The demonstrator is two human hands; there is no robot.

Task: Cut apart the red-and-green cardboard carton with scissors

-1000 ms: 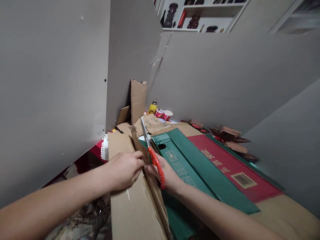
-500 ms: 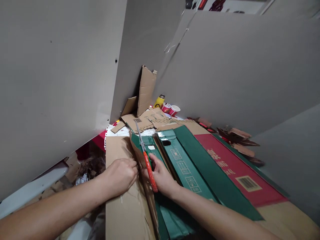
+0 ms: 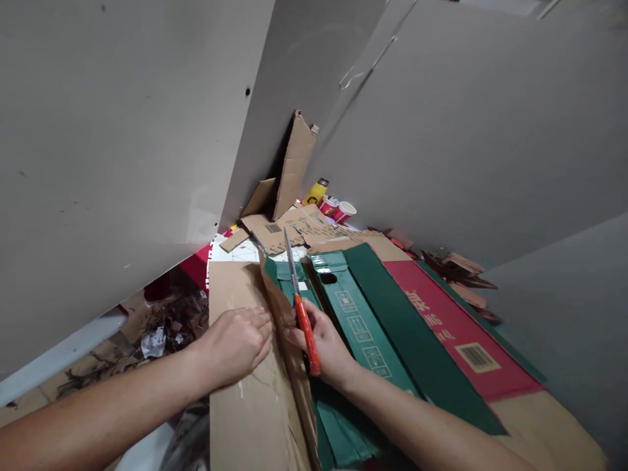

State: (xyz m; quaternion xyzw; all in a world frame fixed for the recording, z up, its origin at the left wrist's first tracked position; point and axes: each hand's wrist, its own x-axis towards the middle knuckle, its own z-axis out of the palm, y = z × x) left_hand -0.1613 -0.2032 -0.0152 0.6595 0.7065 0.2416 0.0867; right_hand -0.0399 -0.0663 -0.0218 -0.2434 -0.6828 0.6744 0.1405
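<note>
My right hand is wrapped round a pair of scissors with red-orange handles. Their blades point away from me, over the green side of a cardboard box. My left hand is closed at the torn edge of a brown cardboard flap, its fingertips partly hidden by the fold. Brown torn card stands up between the two hands. Right of them lies the green box panel with printed symbols and a dark hand hole.
A red printed panel lies to the right. At the back are leaning cardboard pieces, a yellow bottle and paper cups. Grey walls close in the far side. Scraps lie below left.
The scissors and my right hand have shifted slightly right, away from the torn edge. My left hand stays closed at the cardboard. The view has tilted a little.
</note>
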